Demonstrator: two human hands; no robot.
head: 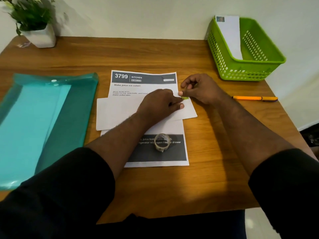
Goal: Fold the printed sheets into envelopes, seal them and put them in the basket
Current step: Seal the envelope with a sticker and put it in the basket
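White envelope (117, 112) lain on printed sheet (146, 87) at table (207, 169) centre, pressed flat by left hand (158, 104), small green sticker (185, 98) pinched in right hand (202, 88) grip at envelope's right end, green basket (245, 69) at far right corner, one envelope inside.

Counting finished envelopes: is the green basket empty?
Not empty. One white envelope stands tilted inside the green plastic basket, its stamped top end above the rim.

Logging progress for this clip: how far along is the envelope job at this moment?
Done: one white envelope already stands in the green basket. In hand: the left hand presses a folded white envelope on the desk while the right hand pinches a small green sticker at its corner. Left: finishing that envelope, putting it in the basket, and folding the printed sheet beneath.
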